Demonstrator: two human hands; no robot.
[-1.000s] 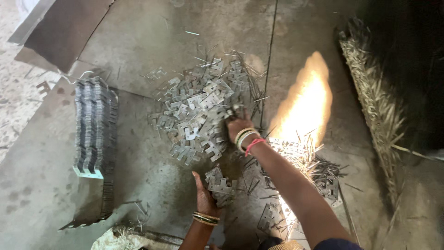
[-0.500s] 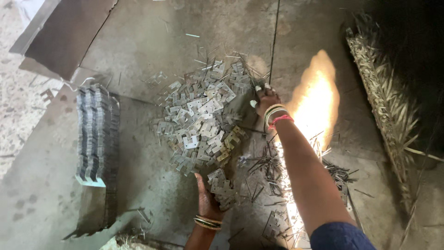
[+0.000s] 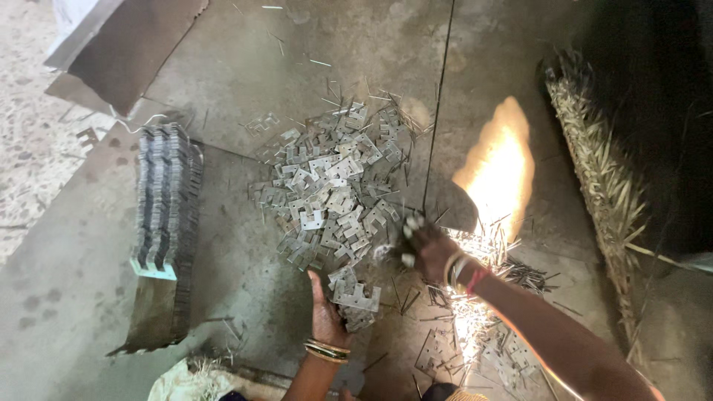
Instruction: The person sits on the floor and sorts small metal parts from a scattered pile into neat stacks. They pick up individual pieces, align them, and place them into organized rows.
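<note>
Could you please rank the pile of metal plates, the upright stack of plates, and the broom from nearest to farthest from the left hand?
From the left hand:
1. Pile of metal plates, touching its fingers.
2. Upright stack of plates, to the left.
3. Broom, far right.

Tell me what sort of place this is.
Probably a small metal workshop floor: a pile of stamped metal plates on bare concrete, a row of stacked plates, scattered thin metal slivers, and a straw broom.
</note>
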